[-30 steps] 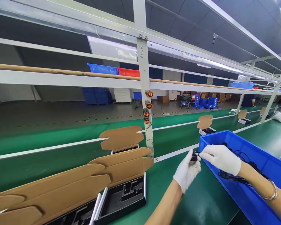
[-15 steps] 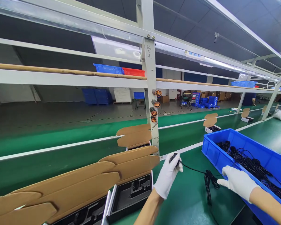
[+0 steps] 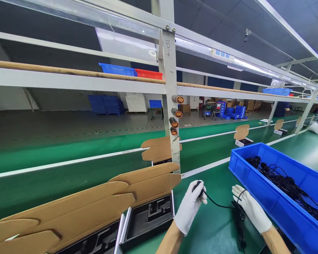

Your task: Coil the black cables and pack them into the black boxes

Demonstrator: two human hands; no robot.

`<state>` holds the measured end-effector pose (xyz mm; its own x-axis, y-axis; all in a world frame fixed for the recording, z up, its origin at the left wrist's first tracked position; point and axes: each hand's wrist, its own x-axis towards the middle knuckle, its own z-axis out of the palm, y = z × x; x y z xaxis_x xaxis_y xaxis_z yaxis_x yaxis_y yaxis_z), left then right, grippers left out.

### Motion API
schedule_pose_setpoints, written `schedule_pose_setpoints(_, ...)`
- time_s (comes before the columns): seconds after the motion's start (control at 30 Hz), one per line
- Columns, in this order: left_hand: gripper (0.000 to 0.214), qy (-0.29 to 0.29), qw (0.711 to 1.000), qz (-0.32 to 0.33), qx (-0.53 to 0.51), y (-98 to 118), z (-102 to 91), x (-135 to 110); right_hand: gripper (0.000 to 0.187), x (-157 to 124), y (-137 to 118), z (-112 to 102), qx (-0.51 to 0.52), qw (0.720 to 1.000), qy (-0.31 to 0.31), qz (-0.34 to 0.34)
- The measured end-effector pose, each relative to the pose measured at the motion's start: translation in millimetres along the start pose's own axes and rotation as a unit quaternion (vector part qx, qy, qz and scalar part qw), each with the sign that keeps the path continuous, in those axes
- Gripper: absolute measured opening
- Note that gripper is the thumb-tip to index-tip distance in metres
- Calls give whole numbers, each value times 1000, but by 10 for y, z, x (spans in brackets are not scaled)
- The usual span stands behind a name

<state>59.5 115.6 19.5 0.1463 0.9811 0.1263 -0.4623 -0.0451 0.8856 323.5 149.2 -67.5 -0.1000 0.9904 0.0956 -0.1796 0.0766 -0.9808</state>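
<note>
One black piece [image 3: 198,188] in the left hand [image 3: 188,208], cable end pointing right!
The left hand grips it over the green bench [image 3: 214,229]; one cable [image 3: 217,204] sags rightward to one bundle [image 3: 237,218], long axis running toward the wearer. The right hand [image 3: 250,208] is open, cable across its fingers, beside one blue bin [image 3: 270,211]. Two open boxes [image 3: 153,211] sit nearby, left.

Left fingers [image 3: 202,200] partly hide the black piece [image 3: 200,193]; the view's right edge crops the blue bin [image 3: 270,197].
</note>
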Motion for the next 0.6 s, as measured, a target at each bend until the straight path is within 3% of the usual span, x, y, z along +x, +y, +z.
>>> schedule_pose_setpoints(0.07, 30, -5, 1000, -11, 15, -7, 10, -42, 69, 159, -61, 176, -14, 999, 32, 2)
schedule_pose_setpoints(0.13, 28, -11, 999, -22, 44, 2, 29, -95, 65, 265, -141, 351, -182, 983, -2, -23)
schedule_pose_setpoints(0.23, 20, -4, 988, -20, 152, 12, 63, -162, 41, 350, -233, 605, -423, 900, -85, -67)
schedule_pose_setpoints(0.3, 17, -7, 978, -19, 206, -4, 76, -190, 33, 414, -232, 769, -507, 851, -125, -53)
schedule_pose_setpoints(0.37, 18, -21, 977, -22, 212, -34, 72, -216, 39, 504, -177, 911, -556, 817, -153, -24)
schedule_pose_setpoints(0.47, 19, -21, 975, -23, 219, -73, 8, -278, 42, 633, -85, 1016, -567, 803, -183, -9)
schedule_pose_setpoints(0.6, 19, 13, 974, -35, 223, -97, -225, -395, 34, 672, -150, 845, -583, 770, -253, -54)
